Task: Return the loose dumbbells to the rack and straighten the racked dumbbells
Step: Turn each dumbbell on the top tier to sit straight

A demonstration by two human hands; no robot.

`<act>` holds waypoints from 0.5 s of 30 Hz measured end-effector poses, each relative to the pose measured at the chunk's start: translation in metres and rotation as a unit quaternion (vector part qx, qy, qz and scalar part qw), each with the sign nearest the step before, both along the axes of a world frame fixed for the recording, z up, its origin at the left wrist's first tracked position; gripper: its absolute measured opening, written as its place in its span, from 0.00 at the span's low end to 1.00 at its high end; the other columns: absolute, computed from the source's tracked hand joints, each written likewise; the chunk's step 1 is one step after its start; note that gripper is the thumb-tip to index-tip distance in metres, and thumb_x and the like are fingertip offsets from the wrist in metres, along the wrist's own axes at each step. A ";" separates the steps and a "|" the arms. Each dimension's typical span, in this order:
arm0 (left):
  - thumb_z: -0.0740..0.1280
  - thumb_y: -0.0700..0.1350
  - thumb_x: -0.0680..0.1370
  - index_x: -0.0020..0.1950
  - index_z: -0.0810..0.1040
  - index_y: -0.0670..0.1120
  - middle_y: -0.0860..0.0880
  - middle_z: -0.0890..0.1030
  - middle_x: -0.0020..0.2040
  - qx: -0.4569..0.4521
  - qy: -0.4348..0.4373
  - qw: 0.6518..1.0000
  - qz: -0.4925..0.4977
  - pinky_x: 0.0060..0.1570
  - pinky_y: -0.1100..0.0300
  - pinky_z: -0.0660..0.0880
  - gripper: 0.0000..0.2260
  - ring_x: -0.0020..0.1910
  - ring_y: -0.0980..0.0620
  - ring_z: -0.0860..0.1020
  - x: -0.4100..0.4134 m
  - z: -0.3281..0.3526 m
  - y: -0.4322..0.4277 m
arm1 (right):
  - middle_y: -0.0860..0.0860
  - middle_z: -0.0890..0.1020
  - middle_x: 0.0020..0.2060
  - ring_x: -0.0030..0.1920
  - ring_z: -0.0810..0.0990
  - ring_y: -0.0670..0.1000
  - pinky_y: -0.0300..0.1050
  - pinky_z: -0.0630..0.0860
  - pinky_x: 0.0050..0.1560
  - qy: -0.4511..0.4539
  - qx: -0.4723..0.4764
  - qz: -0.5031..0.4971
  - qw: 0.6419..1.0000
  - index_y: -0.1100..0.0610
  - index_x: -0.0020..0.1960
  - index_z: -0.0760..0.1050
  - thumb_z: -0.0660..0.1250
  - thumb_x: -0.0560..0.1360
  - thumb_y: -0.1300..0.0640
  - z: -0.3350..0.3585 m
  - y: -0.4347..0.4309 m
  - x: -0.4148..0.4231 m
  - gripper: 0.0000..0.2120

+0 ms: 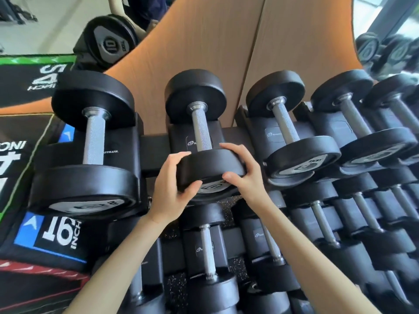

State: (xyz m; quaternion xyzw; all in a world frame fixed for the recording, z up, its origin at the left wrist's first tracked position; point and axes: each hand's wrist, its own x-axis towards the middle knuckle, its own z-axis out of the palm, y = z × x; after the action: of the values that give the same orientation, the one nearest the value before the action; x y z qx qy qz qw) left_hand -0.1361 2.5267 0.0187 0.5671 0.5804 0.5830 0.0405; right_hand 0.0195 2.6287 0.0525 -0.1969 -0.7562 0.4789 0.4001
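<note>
A black dumbbell (200, 130) with a knurled steel handle lies in the second cradle of the top tier of the black rack (156, 143). Both hands hold its near head. My left hand (174, 184) grips the left side of that head, thumb on its face. My right hand (242, 171) grips the right side, fingers curled over the rim. A larger dumbbell (93, 141) lies in the cradle to the left. Another one (288, 134) lies in the cradle to the right, with several more beyond it.
Lower tiers hold several more dumbbells (208, 257). A wood-panelled wall (226, 41) rises behind the rack. Stacked plyo boxes (45, 234) marked in inches stand at the left. A mirror at upper left reflects a dumbbell head marked 10 (111, 41).
</note>
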 end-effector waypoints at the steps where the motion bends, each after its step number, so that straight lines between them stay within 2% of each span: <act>1: 0.65 0.54 0.75 0.64 0.71 0.43 0.53 0.73 0.59 0.000 0.054 0.998 -0.023 0.62 0.61 0.67 0.21 0.60 0.57 0.72 0.000 0.012 0.001 | 0.50 0.78 0.51 0.53 0.76 0.49 0.44 0.71 0.56 0.020 -0.023 0.002 1.000 0.51 0.59 0.75 0.68 0.65 0.47 -0.005 0.002 0.000 0.23; 3: 0.66 0.56 0.77 0.63 0.75 0.41 0.48 0.76 0.60 0.010 0.169 0.985 -0.044 0.63 0.57 0.69 0.22 0.61 0.51 0.74 0.003 0.033 0.011 | 0.45 0.81 0.51 0.52 0.77 0.47 0.43 0.72 0.55 0.059 -0.105 -0.001 0.993 0.49 0.57 0.77 0.67 0.65 0.48 -0.014 0.004 0.001 0.20; 5: 0.68 0.58 0.75 0.62 0.77 0.41 0.47 0.79 0.59 0.013 0.224 0.974 -0.013 0.62 0.54 0.72 0.25 0.58 0.49 0.77 0.006 0.038 0.020 | 0.45 0.83 0.50 0.52 0.78 0.46 0.44 0.73 0.53 0.090 -0.185 -0.019 0.978 0.46 0.53 0.80 0.68 0.65 0.43 -0.024 0.006 0.001 0.17; 8: 0.70 0.57 0.74 0.60 0.78 0.39 0.49 0.79 0.57 0.026 0.196 0.980 0.031 0.61 0.58 0.72 0.25 0.55 0.49 0.78 0.004 0.025 0.019 | 0.50 0.83 0.50 0.52 0.79 0.51 0.50 0.74 0.53 0.112 -0.246 -0.015 0.963 0.46 0.53 0.80 0.72 0.62 0.36 -0.036 0.009 0.000 0.24; 11: 0.69 0.57 0.74 0.58 0.77 0.38 0.51 0.78 0.56 0.045 0.171 0.984 0.033 0.59 0.59 0.71 0.24 0.53 0.50 0.78 -0.002 0.017 0.017 | 0.58 0.77 0.55 0.56 0.73 0.58 0.55 0.69 0.58 0.130 -0.233 0.020 0.963 0.46 0.57 0.78 0.72 0.57 0.29 -0.039 0.006 -0.005 0.34; 13: 0.68 0.58 0.75 0.59 0.75 0.39 0.50 0.77 0.56 0.052 0.157 0.986 0.026 0.59 0.61 0.70 0.24 0.54 0.50 0.77 -0.003 0.016 0.017 | 0.53 0.78 0.54 0.56 0.74 0.56 0.52 0.70 0.58 0.146 -0.205 0.002 0.968 0.45 0.55 0.79 0.73 0.58 0.33 -0.036 0.004 -0.009 0.29; 15: 0.67 0.59 0.76 0.60 0.74 0.40 0.50 0.76 0.56 0.057 0.141 0.988 0.024 0.59 0.62 0.69 0.24 0.54 0.52 0.76 -0.006 0.014 0.015 | 0.43 0.81 0.49 0.51 0.76 0.47 0.42 0.72 0.53 0.146 -0.176 -0.011 0.973 0.42 0.52 0.80 0.71 0.62 0.47 -0.030 0.002 -0.012 0.18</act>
State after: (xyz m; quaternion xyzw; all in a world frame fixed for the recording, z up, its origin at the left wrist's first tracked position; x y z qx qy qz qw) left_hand -0.1418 2.5413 0.0323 0.6310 0.5591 0.5306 -0.0878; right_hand 0.0077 2.6303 0.0226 -0.2002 -0.5912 0.6239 0.4703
